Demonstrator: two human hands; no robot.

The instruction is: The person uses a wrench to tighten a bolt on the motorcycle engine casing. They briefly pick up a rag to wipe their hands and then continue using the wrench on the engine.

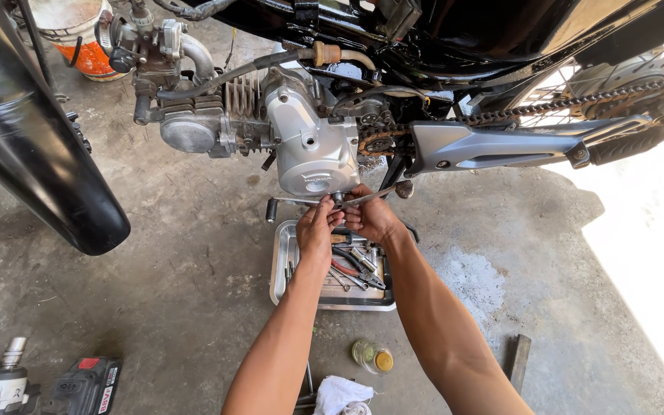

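Observation:
A motorcycle engine with a silver side cover (310, 146) hangs in a black frame above the concrete floor. My left hand (317, 228) and my right hand (370, 217) meet just under the cover's lower edge. The right hand grips a slim metal wrench (369, 196) that points up to the right, its head at a small fitting under the cover. The left hand's fingertips pinch at the same fitting. What exactly sits between the fingers is hidden.
A metal tray (280, 265) with pliers and several tools lies under my hands. A small glass jar (373, 356) and white rag (340, 393) sit near me. An impact wrench (1, 382) lies bottom left. The black front fender (40, 154) juts in at left; chain and footrest (501, 142) right.

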